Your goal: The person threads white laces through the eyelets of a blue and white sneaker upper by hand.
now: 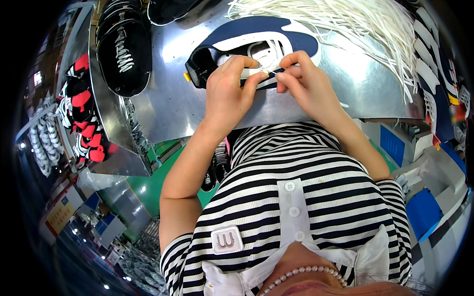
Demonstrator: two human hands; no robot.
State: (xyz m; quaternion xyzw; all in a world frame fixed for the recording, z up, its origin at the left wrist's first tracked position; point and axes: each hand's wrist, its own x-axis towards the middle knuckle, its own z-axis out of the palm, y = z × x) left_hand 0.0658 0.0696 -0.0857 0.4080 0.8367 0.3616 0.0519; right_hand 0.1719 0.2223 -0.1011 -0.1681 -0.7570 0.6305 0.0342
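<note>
A navy and white sneaker upper with a black heel collar (256, 42) is laid flat on the shiny sheet-metal counter (173, 98), just in front of the person's striped shirt. Its white eyelet area is pressed by the left hand (229, 86), whose fingers are curled down onto it. A thin white shoelace end (270, 72) is pinched between thumb and fingertips of the right hand (306, 81), right at the upper's lacing. A thick bundle of loose white shoelaces (345, 24) is spread across the counter beyond the right hand. Further left, a black laced shoe (123, 49) is seen, with red and black shoes (84, 113) stacked beside it.
</note>
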